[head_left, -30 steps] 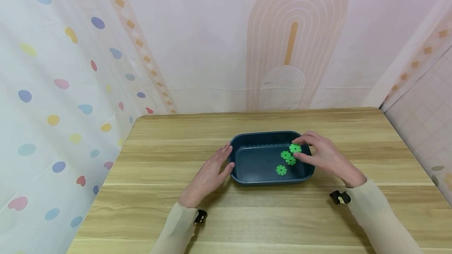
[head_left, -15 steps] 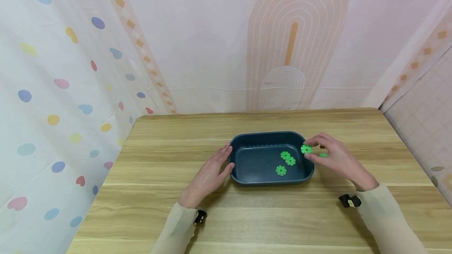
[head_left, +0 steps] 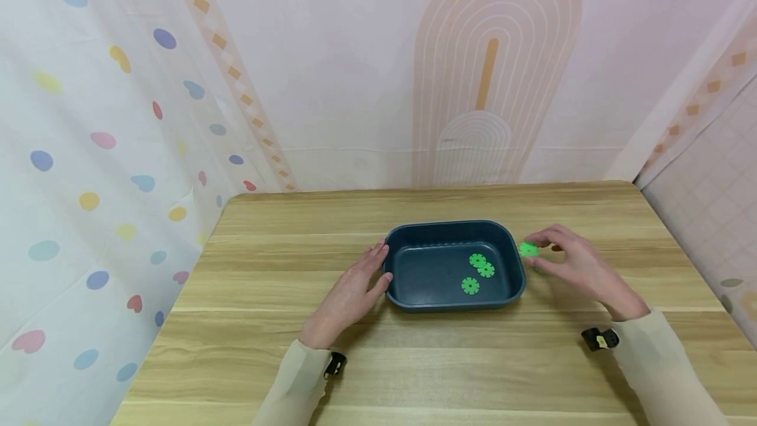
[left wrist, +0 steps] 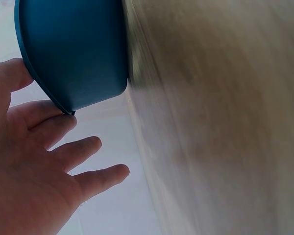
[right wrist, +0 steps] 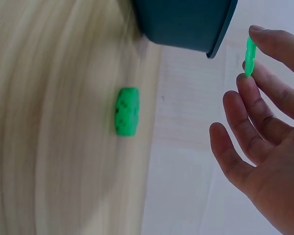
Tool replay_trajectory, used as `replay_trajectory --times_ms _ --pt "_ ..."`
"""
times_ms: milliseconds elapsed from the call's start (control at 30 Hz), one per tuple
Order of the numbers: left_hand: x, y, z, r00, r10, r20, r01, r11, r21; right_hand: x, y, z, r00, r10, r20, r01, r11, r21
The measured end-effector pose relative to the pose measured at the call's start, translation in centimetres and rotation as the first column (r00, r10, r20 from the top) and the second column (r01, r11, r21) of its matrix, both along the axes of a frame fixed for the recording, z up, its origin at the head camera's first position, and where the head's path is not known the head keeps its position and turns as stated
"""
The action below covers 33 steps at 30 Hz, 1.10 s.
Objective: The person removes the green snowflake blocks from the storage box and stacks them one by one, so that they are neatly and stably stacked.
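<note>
A dark blue oblong tray [head_left: 428,281] stands on the table, with three green notched plastic discs [head_left: 470,286] lying flat in its right half. Two of these discs overlap. My left hand [head_left: 349,291] rests on the tray's left end, thumb and fingertips touching the rim with the fingers fairly straight. Just outside the right end, my right hand [head_left: 576,269] pinches a green notched disc [right wrist: 250,56] between thumb and fingertips, held above the table. Below it, the right wrist view shows a short stack of green discs [right wrist: 127,111] on the wood, mostly hidden in the head view.
The wooden table [head_left: 284,321] has a patterned curtain [head_left: 355,84] behind it and a dotted curtain [head_left: 106,215] on its left. A black wrist strap piece [head_left: 600,339] shows at the right sleeve, another at the left.
My right hand has lifted a green disc from the tray and carried it right, past the rim, over the stack on the table. The left hand has stayed at the tray's left end.
</note>
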State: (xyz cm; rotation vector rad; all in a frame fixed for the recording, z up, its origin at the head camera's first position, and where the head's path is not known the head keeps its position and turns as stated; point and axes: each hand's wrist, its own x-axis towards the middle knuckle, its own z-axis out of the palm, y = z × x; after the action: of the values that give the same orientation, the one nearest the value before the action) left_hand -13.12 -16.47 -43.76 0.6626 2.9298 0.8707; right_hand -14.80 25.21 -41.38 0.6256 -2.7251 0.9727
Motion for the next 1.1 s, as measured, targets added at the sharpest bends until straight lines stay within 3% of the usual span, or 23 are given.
replay_trajectory --times_ms 433,667,1100 --pt "0.0 0.0 -0.1 1.000 0.000 -0.001 0.000 1.000 0.003 -0.1 1.8 -0.5 0.996 -0.017 0.087 0.016 1.000 0.013" --pt "0.0 -0.1 -0.1 1.000 -0.006 -0.003 0.006 1.000 0.012 -0.2 2.5 -1.0 0.986 -0.013 0.169 0.009 1.000 0.024" --pt "0.1 0.0 0.0 1.000 -0.001 0.007 0.001 1.000 0.002 -1.0 3.2 -1.7 0.972 -0.003 0.235 -0.016 0.997 0.079"
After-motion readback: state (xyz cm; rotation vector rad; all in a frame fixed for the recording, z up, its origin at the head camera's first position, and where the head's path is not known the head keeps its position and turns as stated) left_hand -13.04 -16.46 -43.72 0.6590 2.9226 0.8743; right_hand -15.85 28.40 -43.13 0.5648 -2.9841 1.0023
